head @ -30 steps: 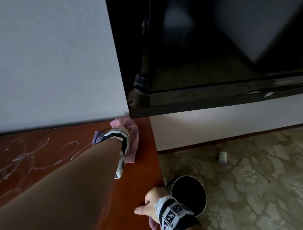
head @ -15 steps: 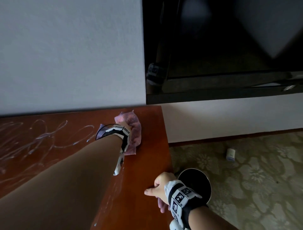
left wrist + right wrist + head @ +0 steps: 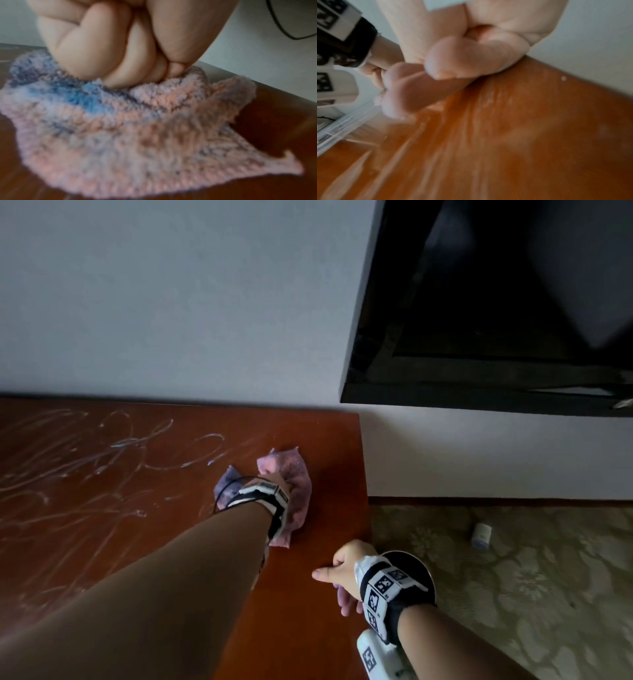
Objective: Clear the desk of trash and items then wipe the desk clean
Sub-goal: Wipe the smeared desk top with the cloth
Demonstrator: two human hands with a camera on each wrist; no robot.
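Cloth (image 3: 298,491) lies on the desk (image 3: 301,628) near its far right corner. Left hand (image 3: 111,47) sits on top, fingers curled into the pile and pinning it down. Right hand (image 3: 342,571) grips the desk's right edge, thumb on top, above the bin (image 3: 411,561). White streaks (image 3: 102,450) spread leftward from the cloth along the desk's length. Left hand is nearer, so the next stroke likely runs left.

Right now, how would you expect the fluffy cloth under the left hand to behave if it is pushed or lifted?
The cloth is probably floppy: it bunches into folds at the fingers of the left hand. Its fluffy pile suggests it is light. Pushed on the glossy desk, it should slide but may crumple.
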